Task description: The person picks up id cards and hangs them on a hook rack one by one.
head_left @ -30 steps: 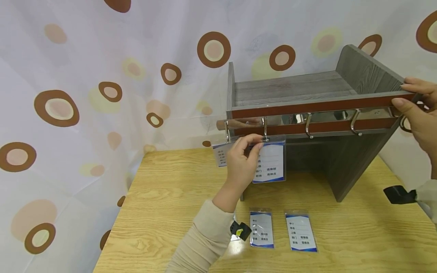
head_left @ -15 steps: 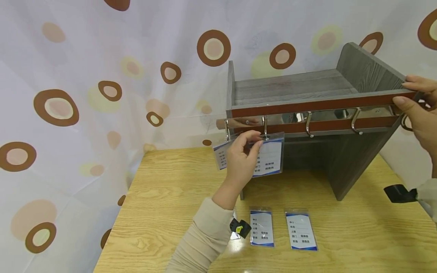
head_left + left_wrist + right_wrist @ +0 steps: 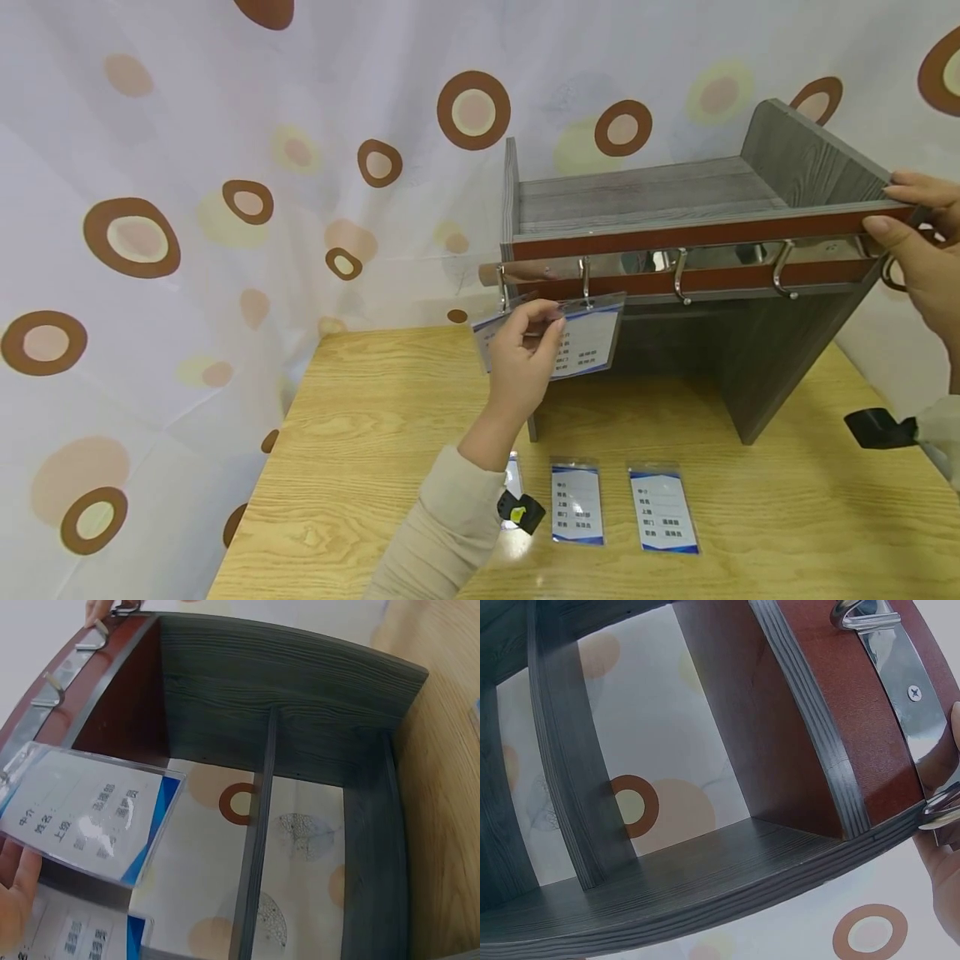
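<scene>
The left hand (image 3: 520, 354) pinches the upper left part of a clear-sleeved name badge (image 3: 594, 343), right at the second hook (image 3: 586, 279) of a grey wooden shelf rack (image 3: 645, 196). The badge hangs tilted, its right side higher. Another name badge (image 3: 483, 343) hangs at the leftmost hook (image 3: 501, 287), partly hidden behind this hand. In the left wrist view the pinched badge (image 3: 82, 814) overlaps that other badge (image 3: 79, 930). At the rack's right end, the right hand (image 3: 930, 250) grips the front corner, thumb on the red front strip.
Two name badges, one in the middle (image 3: 577, 504) and one to the right (image 3: 663, 510), lie on the wooden table (image 3: 360, 417). A third badge (image 3: 512, 477) is partly hidden by the left wrist. More hooks (image 3: 680, 277) line the rack's front. A patterned curtain (image 3: 300, 100) hangs behind.
The pinched badge has tilted, its lower edge rising and its right side turning up. The left hand has shifted slightly left and down. The right hand keeps its grip on the rack.
</scene>
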The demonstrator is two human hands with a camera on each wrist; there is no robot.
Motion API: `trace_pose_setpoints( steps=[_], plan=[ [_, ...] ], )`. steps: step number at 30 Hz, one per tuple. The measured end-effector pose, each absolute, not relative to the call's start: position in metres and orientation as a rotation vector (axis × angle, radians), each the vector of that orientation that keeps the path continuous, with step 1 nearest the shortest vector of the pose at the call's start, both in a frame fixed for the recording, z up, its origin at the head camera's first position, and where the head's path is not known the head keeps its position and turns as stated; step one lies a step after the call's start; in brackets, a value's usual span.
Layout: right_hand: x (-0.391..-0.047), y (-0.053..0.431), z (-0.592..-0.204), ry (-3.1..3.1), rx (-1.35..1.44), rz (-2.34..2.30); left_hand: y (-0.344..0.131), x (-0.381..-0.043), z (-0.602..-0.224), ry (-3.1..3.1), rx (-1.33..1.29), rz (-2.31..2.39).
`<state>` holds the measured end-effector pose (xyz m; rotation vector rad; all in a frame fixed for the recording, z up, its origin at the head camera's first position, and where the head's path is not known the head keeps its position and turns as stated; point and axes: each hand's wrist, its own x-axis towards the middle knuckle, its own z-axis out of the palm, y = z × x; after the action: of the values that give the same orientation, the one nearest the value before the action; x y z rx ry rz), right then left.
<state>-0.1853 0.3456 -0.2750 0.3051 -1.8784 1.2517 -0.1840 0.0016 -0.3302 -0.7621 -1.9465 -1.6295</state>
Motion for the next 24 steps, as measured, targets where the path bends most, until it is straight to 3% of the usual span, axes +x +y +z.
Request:
trace_pose_setpoints(
  steps=[24],
  plan=[
    [-0.182, 0.339, -0.27, -1.885, 0.197, 1.285, -0.036, -0.154, -0.35, -2.154, -0.531, -1.609]
  ],
)
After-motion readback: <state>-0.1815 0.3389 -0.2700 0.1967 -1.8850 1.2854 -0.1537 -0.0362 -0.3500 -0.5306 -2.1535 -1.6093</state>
